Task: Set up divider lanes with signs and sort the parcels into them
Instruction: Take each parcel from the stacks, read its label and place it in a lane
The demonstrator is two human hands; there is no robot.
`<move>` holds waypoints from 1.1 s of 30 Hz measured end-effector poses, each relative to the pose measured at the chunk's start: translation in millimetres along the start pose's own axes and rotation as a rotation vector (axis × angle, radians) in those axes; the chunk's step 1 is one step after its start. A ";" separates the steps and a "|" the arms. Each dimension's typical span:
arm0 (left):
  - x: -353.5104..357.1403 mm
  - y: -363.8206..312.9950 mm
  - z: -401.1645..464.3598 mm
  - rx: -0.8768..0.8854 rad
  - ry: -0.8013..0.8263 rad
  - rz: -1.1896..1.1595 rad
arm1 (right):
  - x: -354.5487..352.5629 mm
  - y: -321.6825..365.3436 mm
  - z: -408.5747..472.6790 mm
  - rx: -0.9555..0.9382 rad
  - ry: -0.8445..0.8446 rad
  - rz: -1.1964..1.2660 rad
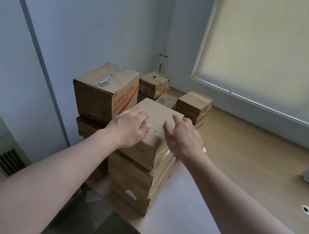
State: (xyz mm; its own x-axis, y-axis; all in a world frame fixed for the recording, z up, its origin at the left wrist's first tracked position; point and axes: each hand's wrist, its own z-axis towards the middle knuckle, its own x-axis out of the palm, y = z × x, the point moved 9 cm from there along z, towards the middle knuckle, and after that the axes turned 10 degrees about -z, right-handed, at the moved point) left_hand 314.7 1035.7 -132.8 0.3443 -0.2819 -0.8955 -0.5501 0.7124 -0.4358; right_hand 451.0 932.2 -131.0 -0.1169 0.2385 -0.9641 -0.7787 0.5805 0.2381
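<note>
With the top parcel [158, 115] dead centre between both hands — left hand [130, 126] flat on its lid, right hand [184, 135] spread just above, neither grip closed.

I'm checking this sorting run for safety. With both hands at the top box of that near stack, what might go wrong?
1. The plain brown cardboard top box sits skewed on the near stack of cardboard boxes, which stands at the light wooden table's corner; a careless lift might tip boxes off.
2. The left hand lies flat and the right hand hovers, so the grip looks unsecured; the box may slip.
</note>
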 end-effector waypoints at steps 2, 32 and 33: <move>3.0 6.7 10.7 0.012 0.028 0.017 | 2.6 1.0 6.9 0.020 0.006 -0.006; -72.0 19.5 49.3 0.133 -0.022 -0.889 | -43.8 14.5 -25.9 0.591 -0.432 0.682; -78.0 16.6 49.9 0.115 -0.017 -0.969 | -51.4 15.9 -27.6 0.593 -0.446 0.713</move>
State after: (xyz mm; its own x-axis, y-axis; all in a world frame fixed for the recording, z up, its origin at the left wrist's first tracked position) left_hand 316.7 1101.6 -65.6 0.6197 -0.7699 -0.1521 0.0544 0.2355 -0.9703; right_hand 427.6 907.6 -80.9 -0.0995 0.8753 -0.4732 -0.1743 0.4529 0.8744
